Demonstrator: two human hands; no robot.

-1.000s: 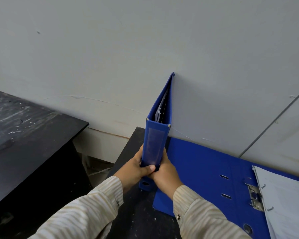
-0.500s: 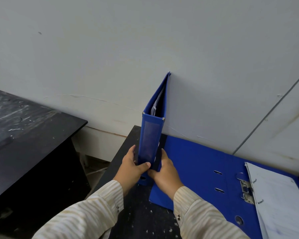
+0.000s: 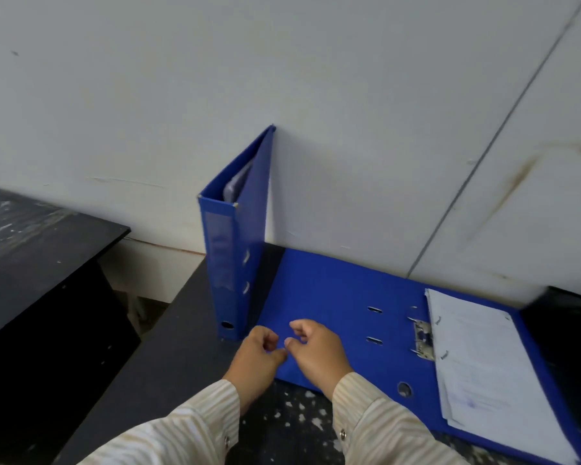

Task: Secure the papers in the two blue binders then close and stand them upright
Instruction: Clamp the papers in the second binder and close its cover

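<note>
Striped beige sleeves (image 3: pixel 182 427) nearest, w/ both hands out over the flat binder's left cover. Left hand (image 3: pixel 255 355) & right hand (image 3: pixel 317 354) sit side by side, thumbs nearly meeting, fingers loosely curled, gripping nothing; can't tell if they touch the cover. Open binder (image 3: pixel 319 293) lies flat on the dark, paint-flecked counter (image 3: pixel 178 350), metal clip (image 3: pixel 423 337) at its middle, papers (image 3: pixel 477 357) on its right half. Just left, the closed binder (image 3: pixel 228 263) stands upright, spine toward me, far edge at the white wall (image 3: pixel 316 95). Second dark counter (image 3: pixel 31 250) off left.
</note>
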